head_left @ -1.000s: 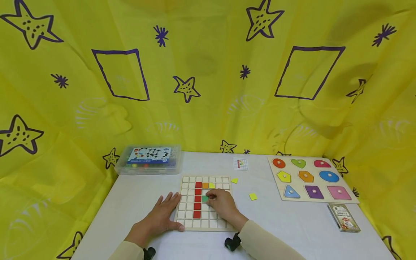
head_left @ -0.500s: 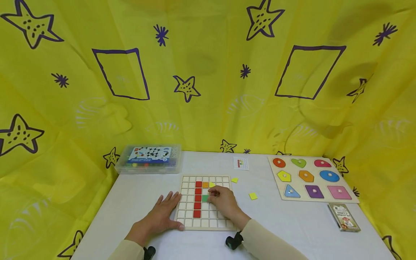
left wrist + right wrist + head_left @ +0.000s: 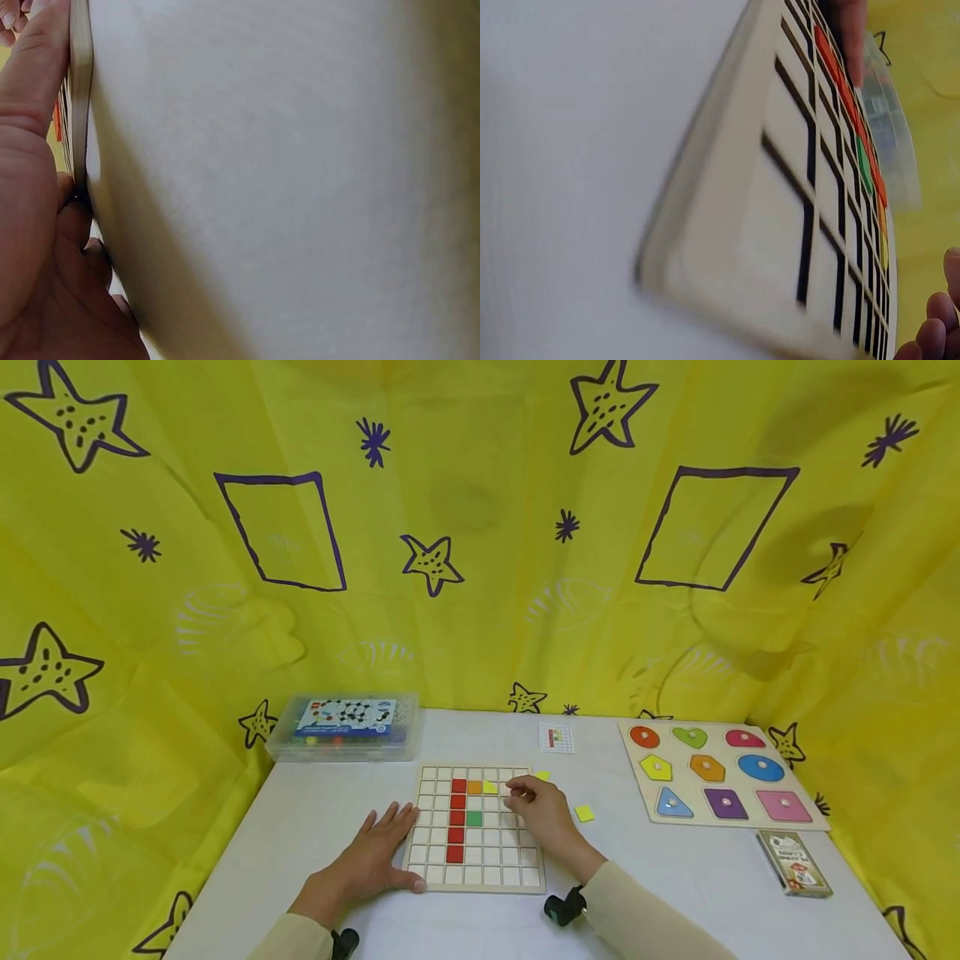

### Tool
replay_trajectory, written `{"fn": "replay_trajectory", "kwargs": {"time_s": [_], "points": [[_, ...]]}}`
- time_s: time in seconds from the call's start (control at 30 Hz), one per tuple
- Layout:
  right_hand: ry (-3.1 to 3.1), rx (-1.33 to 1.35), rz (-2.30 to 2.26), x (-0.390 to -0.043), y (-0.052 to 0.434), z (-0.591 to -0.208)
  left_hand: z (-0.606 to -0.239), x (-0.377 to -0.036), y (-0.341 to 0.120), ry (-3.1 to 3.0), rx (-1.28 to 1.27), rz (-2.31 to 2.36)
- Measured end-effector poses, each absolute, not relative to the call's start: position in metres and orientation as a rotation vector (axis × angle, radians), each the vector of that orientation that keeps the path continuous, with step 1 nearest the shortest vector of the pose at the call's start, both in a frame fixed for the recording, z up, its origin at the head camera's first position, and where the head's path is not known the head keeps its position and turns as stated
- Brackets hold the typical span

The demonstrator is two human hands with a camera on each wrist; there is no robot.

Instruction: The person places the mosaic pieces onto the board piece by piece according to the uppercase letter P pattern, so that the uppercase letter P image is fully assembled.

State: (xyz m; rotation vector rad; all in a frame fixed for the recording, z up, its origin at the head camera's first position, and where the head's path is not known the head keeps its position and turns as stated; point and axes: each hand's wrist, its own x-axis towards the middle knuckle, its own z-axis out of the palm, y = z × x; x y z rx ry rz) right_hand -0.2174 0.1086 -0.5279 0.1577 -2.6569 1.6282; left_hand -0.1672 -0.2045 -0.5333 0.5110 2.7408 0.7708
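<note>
A pale wooden grid board (image 3: 491, 860) lies on the white table. It holds a column of red tiles (image 3: 457, 818), an orange tile (image 3: 474, 787), a yellow tile (image 3: 490, 787) and a green tile (image 3: 473, 817). My left hand (image 3: 375, 852) lies flat against the board's left edge, thumb along its near side; in the left wrist view the thumb (image 3: 30, 90) presses the board's rim (image 3: 79, 90). My right hand (image 3: 536, 806) hovers over the board's upper right squares, fingers loosely bent, with nothing seen in it. The right wrist view shows the board (image 3: 780, 247) close up.
Two loose yellow tiles (image 3: 583, 813) (image 3: 542, 775) lie right of the board. A small pattern card (image 3: 556, 737) sits behind it. A shape puzzle (image 3: 817, 822) and a card box (image 3: 793, 862) are at the right, a clear plastic box (image 3: 343, 727) at the back left.
My right hand has let go of the green tile, which now sits in its square, and has moved right and away toward the board's upper right. The left hand stayed put.
</note>
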Motion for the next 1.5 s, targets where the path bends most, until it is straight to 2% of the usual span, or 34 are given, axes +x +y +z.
{"fn": "replay_trajectory", "kwargs": {"time_s": [0.43, 0.8, 1.2, 1.5], "points": [[-2.729, 0.035, 1.472, -0.242, 0.158, -0.525, -0.535, -0.166, -0.205, 2.729, 0.496, 0.774], [-2.867, 0.203, 1.281, -0.263, 0.170, -0.533, -0.533, -0.168, -0.201, 2.718, 0.457, 0.767], [-2.911, 0.202, 1.085, -0.265, 0.171, -0.536, -0.531, -0.167, -0.201, 2.729, 0.471, 0.770], [-2.956, 0.013, 1.105, -0.259, 0.187, -0.538, -0.530, -0.166, -0.203, 2.735, 0.475, 0.774]]}}
